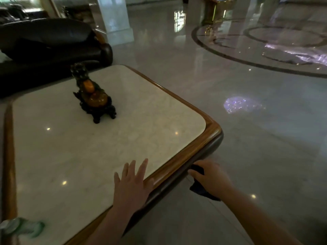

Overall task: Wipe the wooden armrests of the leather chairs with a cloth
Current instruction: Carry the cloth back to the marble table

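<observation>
Dark cloth (199,187), navy or black, is bunched in the person's right hand (211,178), whose fingers are curled closed around it. The hand presses the cloth against the dark lower side of a table's edge, just below the wooden rim (178,162), near the table's rounded corner. A loose end of the cloth hangs down beneath the wrist.

Just beside it, the left hand (131,183) lies flat and open on the tabletop, fingers spread and holding nothing, with the thumb side resting against the wooden rim.

Both bare forearms reach in from the bottom of the view.

The table (88,152) has a pale, glossy marble top framed by a golden-brown wooden border. Towards its far side stands a dark carved ornament (93,96) with amber-orange parts, on small feet. At the near left corner of the table sits a blurred white and green object (23,227) that cannot be identified.

Beyond the table, at the upper left, is a dark leather chair (49,45) with a rounded wooden armrest (106,50) at its right end, well apart from both hands.

Polished light stone floor (247,138) spreads to the right, with a curved dark inlay (230,57) and reflected points of light.
</observation>
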The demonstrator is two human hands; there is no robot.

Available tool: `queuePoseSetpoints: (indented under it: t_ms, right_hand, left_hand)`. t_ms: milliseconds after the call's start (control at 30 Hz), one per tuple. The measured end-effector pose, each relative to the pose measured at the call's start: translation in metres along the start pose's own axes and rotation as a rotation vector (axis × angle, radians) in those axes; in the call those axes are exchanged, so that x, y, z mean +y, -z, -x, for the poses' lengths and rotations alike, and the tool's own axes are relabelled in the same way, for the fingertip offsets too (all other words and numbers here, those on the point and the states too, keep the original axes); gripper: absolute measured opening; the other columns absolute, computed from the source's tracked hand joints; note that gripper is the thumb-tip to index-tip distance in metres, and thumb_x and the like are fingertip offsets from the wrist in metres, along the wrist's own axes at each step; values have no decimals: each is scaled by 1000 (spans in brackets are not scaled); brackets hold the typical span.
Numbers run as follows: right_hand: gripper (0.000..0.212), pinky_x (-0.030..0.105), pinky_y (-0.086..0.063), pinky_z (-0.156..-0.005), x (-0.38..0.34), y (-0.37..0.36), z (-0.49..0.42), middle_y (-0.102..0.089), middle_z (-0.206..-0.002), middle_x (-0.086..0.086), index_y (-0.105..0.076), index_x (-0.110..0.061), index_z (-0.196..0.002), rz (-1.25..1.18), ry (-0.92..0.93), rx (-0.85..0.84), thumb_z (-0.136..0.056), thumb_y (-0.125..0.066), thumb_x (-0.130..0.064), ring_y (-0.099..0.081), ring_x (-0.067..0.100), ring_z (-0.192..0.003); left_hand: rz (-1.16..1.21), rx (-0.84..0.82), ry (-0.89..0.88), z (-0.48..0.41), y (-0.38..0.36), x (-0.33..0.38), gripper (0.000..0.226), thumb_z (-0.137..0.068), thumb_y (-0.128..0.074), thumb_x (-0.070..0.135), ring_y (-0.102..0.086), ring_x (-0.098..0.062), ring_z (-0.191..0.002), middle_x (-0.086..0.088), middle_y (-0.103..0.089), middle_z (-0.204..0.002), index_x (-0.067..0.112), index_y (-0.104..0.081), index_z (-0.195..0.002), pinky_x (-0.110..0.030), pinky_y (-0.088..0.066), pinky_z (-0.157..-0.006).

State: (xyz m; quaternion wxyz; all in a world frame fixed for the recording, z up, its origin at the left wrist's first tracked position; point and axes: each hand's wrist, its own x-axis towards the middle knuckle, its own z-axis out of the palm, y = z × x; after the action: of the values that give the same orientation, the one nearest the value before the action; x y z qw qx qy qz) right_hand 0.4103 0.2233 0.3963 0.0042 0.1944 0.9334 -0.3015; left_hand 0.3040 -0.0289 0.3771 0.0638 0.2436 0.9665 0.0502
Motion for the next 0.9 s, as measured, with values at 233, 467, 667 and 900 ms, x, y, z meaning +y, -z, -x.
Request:
queuePoseSetpoints:
  t_ms: [233,467,667,900]
  right_hand:
    - [24,26,-48,-67,-29,-42,-59,-57,-82,-17,-71,-31,-97,10,-14,-26,-94,-59,-52,-57,2,-75]
    - [22,28,-45,-69,-54,-96,-127,-52,-85,-13,-68,-30,-98,-8,-84,-83,-97,-57,-49,-57,10,-77]
    - [26,35,-52,-78,-33,-153,-182,-59,-97,-6,-65,-26,-98,0,-135,-127,-98,-55,-49,-61,15,-87]
    - [20,29,-45,-70,27,-255,-255,-56,-93,-7,-63,-29,-95,-51,-140,-193,-97,-57,-48,-57,12,-82]
  left_hand:
    - [69,-28,24,-45,-13,-50,70,-95,-23,63,-5,-28,-152,-5,-7,-166,41,8,-154,-57,-13,-119]
    - [61,-129,-19,-116,-44,-112,70,-97,-22,62,6,-28,-152,-5,4,-167,41,15,-152,-57,-7,-120]
    - [19,-167,-21,-168,-110,-146,71,-95,-22,63,1,-31,-152,-7,-2,-166,40,12,-153,-59,-12,-118]
    - [30,-246,8,-218,-232,-158,71,-91,-13,67,7,-30,-152,-6,2,-166,43,14,-152,-60,-8,-119]
